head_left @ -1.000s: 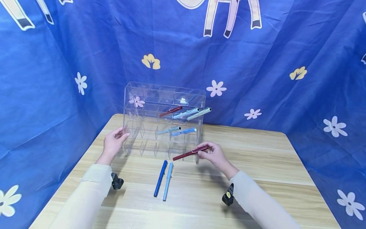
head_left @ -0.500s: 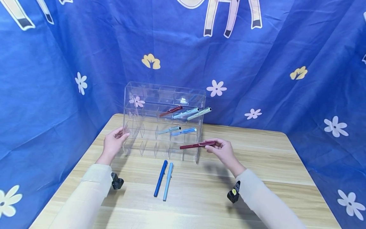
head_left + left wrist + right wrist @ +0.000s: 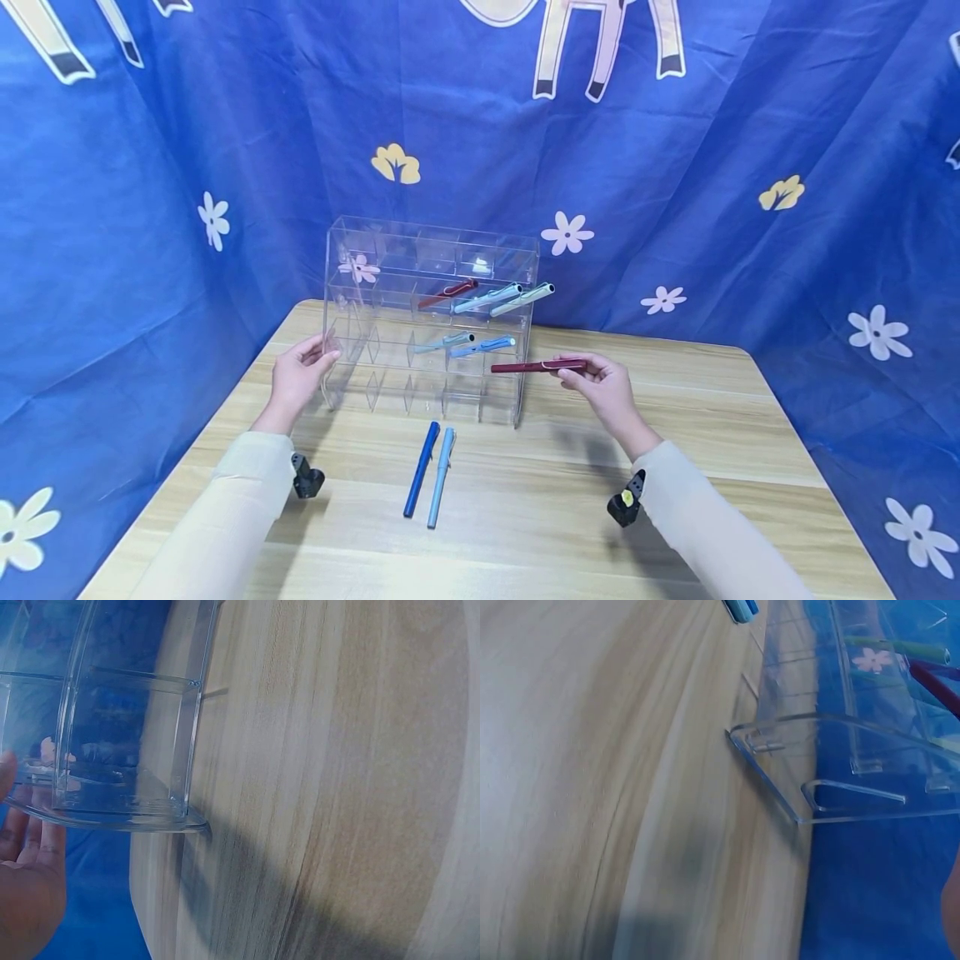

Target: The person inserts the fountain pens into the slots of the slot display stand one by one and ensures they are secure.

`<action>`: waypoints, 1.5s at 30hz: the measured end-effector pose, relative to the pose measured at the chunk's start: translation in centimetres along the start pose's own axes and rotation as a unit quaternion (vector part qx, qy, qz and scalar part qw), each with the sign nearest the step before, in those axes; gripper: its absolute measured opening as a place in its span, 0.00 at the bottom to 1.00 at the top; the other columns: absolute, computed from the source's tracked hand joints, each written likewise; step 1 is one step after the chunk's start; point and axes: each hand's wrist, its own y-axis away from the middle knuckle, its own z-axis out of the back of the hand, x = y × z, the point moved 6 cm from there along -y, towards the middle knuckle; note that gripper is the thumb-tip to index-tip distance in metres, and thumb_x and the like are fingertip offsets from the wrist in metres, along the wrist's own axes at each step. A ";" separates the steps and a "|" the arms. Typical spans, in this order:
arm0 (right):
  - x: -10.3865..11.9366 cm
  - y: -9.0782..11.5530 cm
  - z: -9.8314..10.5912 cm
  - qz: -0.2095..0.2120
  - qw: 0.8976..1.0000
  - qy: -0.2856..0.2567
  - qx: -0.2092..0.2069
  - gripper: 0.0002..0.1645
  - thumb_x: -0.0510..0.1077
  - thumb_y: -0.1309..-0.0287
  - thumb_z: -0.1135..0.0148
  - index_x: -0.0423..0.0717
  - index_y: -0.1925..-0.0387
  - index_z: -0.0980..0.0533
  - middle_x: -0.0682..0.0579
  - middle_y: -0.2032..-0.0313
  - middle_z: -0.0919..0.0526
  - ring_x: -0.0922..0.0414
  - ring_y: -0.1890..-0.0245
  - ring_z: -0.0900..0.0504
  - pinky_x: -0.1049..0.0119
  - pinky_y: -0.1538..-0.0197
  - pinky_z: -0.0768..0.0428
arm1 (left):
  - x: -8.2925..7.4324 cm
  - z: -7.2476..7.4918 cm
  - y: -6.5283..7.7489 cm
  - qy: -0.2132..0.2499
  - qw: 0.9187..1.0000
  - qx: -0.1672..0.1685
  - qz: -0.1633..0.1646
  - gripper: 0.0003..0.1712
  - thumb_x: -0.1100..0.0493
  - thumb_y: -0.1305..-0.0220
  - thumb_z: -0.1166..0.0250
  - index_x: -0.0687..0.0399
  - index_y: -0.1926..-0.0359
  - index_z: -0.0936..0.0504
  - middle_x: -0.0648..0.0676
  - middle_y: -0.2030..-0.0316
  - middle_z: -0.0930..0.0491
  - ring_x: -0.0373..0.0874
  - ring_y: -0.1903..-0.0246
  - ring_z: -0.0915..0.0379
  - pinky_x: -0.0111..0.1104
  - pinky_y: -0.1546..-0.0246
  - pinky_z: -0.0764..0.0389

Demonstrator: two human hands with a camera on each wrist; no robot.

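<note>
A clear acrylic pen rack with tiers of small compartments stands on the table. My left hand grips its left side panel; in the left wrist view, thumb and fingers sit on either side of the panel's edge. Between thumb and fingers, my right hand pinches a dark red pen by its capped end. The pen lies nearly level, its far end overlapping the rack's right side. In the right wrist view only part of the red pen shows, and most of the hand is out of frame.
On the rack's upper tier lie a red pen, a light blue pen and a pale green pen. Below are a grey-teal pen and a blue pen. A dark blue pen and a light blue pen lie in front.
My right hand has moved right and upward with the dark red pen, which has turned from slanted to nearly level. The left hand has stayed on the rack.
</note>
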 end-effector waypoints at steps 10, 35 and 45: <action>0.7 -0.5 1.2 0.021 0.999 -0.006 -0.039 0.20 0.25 0.48 0.36 0.19 0.53 0.27 0.50 0.65 0.14 0.57 0.66 0.15 0.64 0.61 0.15 | 0.1 0.0 0.1 0.002 1.000 0.001 -0.001 0.26 0.61 0.35 0.37 0.68 0.39 0.29 0.68 0.47 0.24 0.55 0.46 0.27 0.15 0.56 0.26; 0.3 -2.1 -1.3 0.012 0.998 0.015 -0.054 0.16 0.27 0.41 0.41 0.23 0.51 0.26 0.28 0.55 0.21 0.59 0.65 0.15 0.62 0.59 0.16 | 0.2 0.0 0.0 0.006 1.000 0.004 0.004 0.27 0.58 0.34 0.37 0.67 0.38 0.29 0.68 0.46 0.25 0.60 0.44 0.30 0.15 0.56 0.27; -0.2 -2.7 -2.5 -0.017 0.996 0.060 -0.061 0.16 0.30 0.40 0.40 0.27 0.50 0.24 0.31 0.56 0.21 0.54 0.62 0.15 0.62 0.57 0.16 | 0.4 -0.1 -0.1 0.008 1.000 0.003 0.005 0.28 0.58 0.35 0.37 0.67 0.38 0.29 0.68 0.46 0.25 0.60 0.44 0.30 0.15 0.55 0.26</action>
